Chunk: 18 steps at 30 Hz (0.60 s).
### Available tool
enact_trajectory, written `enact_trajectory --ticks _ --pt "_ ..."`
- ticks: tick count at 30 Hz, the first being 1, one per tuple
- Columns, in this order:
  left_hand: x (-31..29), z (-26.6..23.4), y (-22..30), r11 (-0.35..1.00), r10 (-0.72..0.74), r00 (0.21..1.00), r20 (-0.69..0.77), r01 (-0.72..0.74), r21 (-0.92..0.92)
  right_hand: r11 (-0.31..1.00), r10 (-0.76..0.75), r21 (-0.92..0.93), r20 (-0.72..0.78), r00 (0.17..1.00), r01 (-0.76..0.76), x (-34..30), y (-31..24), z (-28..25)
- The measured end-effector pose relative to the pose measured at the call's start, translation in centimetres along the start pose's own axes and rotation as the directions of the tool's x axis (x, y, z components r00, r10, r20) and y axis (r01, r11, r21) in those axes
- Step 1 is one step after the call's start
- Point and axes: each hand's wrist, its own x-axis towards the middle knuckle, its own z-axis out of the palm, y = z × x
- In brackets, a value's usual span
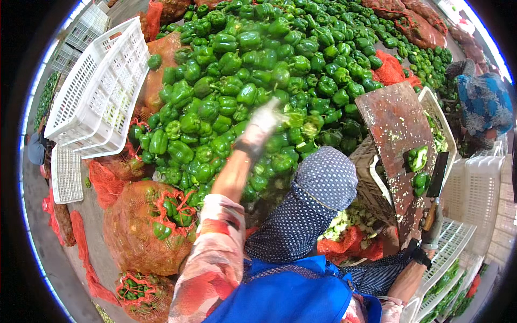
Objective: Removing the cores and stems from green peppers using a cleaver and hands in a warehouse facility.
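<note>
My left hand (264,121), in a pale glove, stretches out over a large heap of green bell peppers (215,102). Motion smears its fingers, so whether they grip anything is unclear. Beside its fingertips are blurred, paler green pepper pieces (295,119). My right hand (432,235), gloved and with a black band at the wrist, is closed round the wooden handle of a cleaver (439,173). The dark blade lies along the right edge of a tilted wooden board (393,140). Left of the blade, on the board, are a cut-open bell pepper (417,159) and a darker green pepper (420,183).
White crates stand at the left (97,97) and right (467,188). Orange mesh sacks (142,229) sit at the lower left. Pale green scraps (344,226) lie beneath the board. A co-worker in a blue patterned top (484,105) is at the far right.
</note>
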Motion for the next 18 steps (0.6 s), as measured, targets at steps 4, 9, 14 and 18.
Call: enact_trajectory --ticks 4,9,14,18 --pt "-0.9 -8.7 4.7 0.64 0.156 0.954 -0.258 0.101 0.762 0.999 0.0 0.046 -0.066 0.998 0.003 -0.9 -0.2 -0.6" --pt "-2.4 -16.2 2.0 0.424 -0.162 0.87 -0.466 0.488 0.763 0.998 -0.021 0.054 -0.109 0.994 0.027 -0.7 0.1 0.3" --pt "-4.5 -18.7 -8.7 0.439 0.089 0.86 -0.503 0.419 0.795 0.995 0.007 0.102 0.072 0.997 -0.014 1.1 1.5 2.0" --pt "-5.3 -4.0 -6.6 0.769 -0.018 0.869 -0.494 0.328 0.548 0.997 -0.078 -0.01 -0.045 0.996 0.078 0.8 1.1 0.5"
